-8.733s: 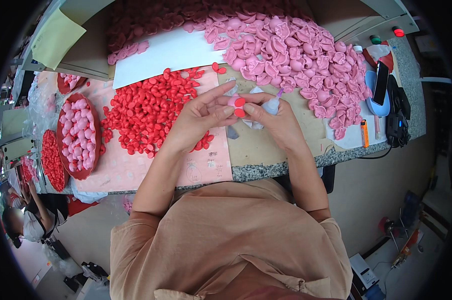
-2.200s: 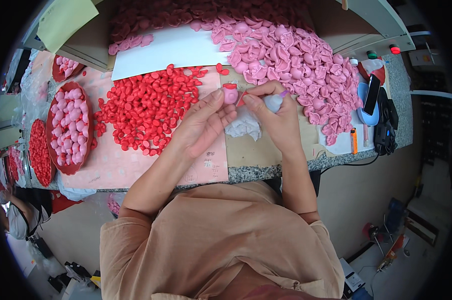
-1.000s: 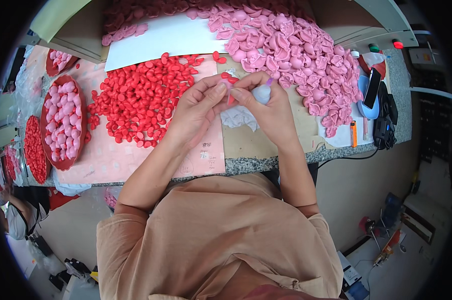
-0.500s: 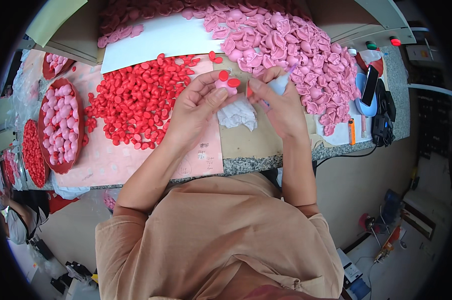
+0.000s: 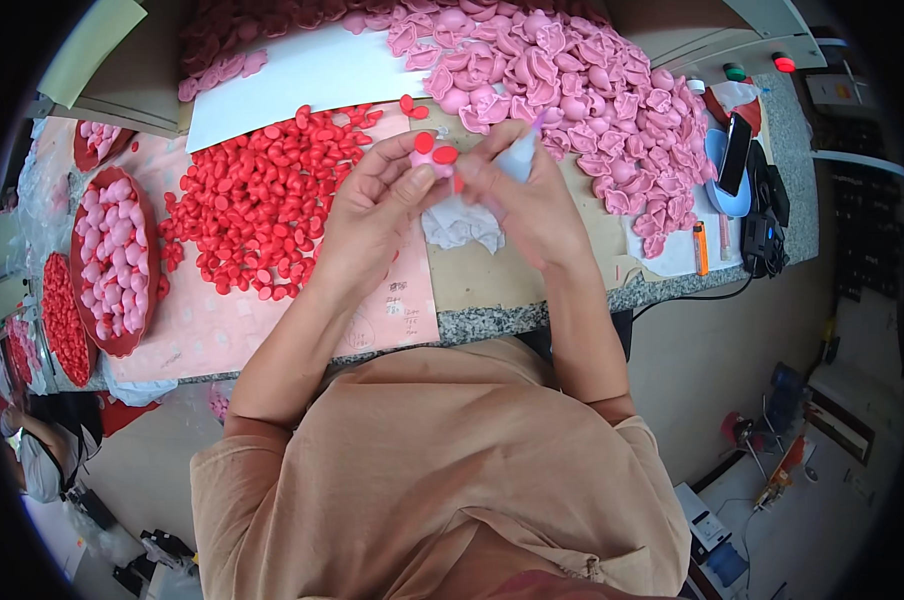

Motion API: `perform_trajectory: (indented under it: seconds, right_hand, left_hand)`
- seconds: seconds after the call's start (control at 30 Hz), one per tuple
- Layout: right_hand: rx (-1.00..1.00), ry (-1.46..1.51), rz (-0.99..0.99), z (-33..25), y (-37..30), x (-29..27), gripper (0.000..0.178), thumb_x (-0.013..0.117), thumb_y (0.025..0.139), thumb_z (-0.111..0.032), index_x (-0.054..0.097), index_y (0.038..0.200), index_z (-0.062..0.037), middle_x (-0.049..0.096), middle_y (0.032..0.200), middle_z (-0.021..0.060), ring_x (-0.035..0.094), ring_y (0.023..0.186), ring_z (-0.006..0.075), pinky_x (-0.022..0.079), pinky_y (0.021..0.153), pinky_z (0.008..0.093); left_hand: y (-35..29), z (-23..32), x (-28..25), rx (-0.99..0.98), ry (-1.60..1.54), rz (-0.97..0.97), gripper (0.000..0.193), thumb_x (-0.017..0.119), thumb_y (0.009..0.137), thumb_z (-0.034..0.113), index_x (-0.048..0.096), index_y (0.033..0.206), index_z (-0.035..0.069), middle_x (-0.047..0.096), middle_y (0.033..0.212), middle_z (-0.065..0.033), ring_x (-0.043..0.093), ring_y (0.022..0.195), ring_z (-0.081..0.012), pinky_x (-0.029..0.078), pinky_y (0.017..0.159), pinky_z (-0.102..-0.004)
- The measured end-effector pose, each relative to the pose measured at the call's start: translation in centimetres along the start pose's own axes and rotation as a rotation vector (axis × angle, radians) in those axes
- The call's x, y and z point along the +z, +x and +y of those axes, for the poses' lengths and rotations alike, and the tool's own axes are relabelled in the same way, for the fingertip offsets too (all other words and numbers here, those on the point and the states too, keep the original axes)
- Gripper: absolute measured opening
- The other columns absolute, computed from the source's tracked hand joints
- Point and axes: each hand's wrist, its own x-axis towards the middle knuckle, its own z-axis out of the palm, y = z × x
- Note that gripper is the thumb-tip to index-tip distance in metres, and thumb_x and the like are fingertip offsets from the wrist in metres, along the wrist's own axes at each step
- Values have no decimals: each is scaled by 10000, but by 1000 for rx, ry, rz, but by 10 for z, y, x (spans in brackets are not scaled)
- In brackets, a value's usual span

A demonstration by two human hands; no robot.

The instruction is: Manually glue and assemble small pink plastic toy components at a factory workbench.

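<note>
Pinched in my left hand (image 5: pixel 364 215) is a small pink figure part (image 5: pixel 435 168) with red oval pieces on its upper end. My right hand (image 5: pixel 538 212) is closed close beside it and keeps a small pale-blue squeeze bottle (image 5: pixel 517 158) with a purple tip against the palm. Between its fingertips a small red piece (image 5: pixel 459 184) shows, almost touching the pink part. Below the hands lies a crumpled white cloth (image 5: pixel 462 224). A heap of small red pieces (image 5: pixel 262 205) spreads left of my left hand, and pink shell-like parts (image 5: pixel 572 100) are piled beyond my right hand.
At the left stand an oval red basket (image 5: pixel 124 345) of pink parts and another basket (image 5: pixel 91 372) of red pieces. A white sheet (image 5: pixel 302 85) lies at the back. On the right are a blue dish (image 5: pixel 724 200) with a phone (image 5: pixel 736 155), an orange lighter (image 5: pixel 700 248) and a black cable.
My right hand has come left toward my left hand, bringing the red piece up to the pink part. Both hands keep hold of their things. The view has shifted slightly.
</note>
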Motion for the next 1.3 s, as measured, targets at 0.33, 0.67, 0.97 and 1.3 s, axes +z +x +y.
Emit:
perform_trajectory:
  seconds: [0.33,0.67,0.97,1.3]
  right_hand:
    - [-32,-19,69,0,-2,-10,172,581,835,4,441,913,-58,550,783,58,543,701,134,436,625,252]
    - [-153,-738,15,-32,-30,-27,118,608,843,-74,588,940,-10,573,829,24,521,726,71,418,639,214]
    - [-56,-211,-6,-8,-4,7,278,614,846,-82,553,1103,6,543,843,10,506,716,59,416,628,191]
    - [22,-119,-63,-3,-4,0,346,610,851,-97,527,1168,15,549,856,17,524,716,82,401,605,201]
  left_hand:
    - [1,1,-5,-104,-215,-61,348,497,923,123,437,1247,10,536,1189,-111,537,1064,-179,437,944,-352]
    - [6,-1,-16,-266,-393,-146,365,486,934,177,432,1258,18,543,1160,-100,543,1004,-162,423,965,-366]
    - [6,1,-8,-261,-245,-80,355,489,930,140,445,1247,-13,557,1137,-104,560,1039,-188,455,943,-335]
    - [4,0,-10,-213,-67,-74,413,517,908,83,412,1290,-30,551,1163,-132,572,1044,-201,463,945,-322]
